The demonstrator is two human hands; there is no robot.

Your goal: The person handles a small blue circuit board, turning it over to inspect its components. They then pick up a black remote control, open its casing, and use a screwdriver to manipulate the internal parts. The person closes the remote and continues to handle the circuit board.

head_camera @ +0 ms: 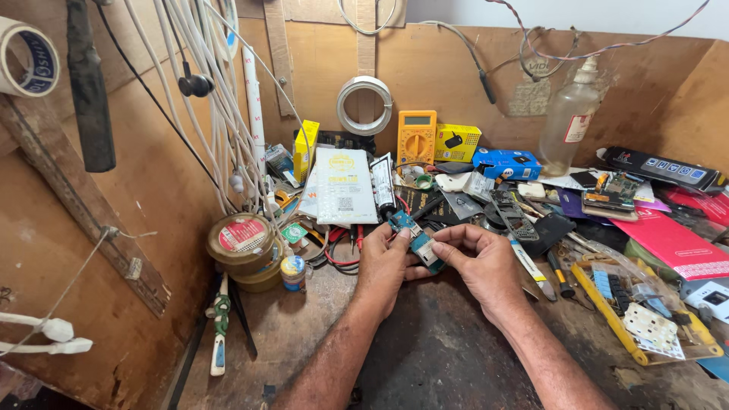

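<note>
At the centre of the frame, over a dark, worn workbench (425, 357):

- Small circuit board (414, 239), blue-green with a pale metal part on it, held between both hands just above the bench top.
- Left hand (383, 266): fingers curled shut around the board's left end, thumb pressed on its upper face.
- Right hand (482, 262): fingers closed on the board's right end, fingertips pinching its edge.

Centre, behind the hands:
- White flat pouch (342, 186) leaning upright.
- Yellow multimeter (417, 138) propped against the wooden back wall, a yellow box (456, 142) just beside it, a blue box (506, 163) to the right of that.
- Coil of white cable (364, 105) hanging on the wall above.

Upper right of the frame:
- Clear plastic bottle (568, 121) standing upright.
- Black remote control (662, 168) lying flat.

Right side:
- Red flat packet (672, 243).
- Yellow tray (645, 323) holding small parts, lower right.

Left side:
- Two round tins (243, 250) stacked, red-and-white label on the top lid, a small jar (292, 272) touching them on the right.
- Bundle of white wires (220, 99) hanging down the side wall.
- Roll of tape (26, 57) at the upper left corner.
</note>
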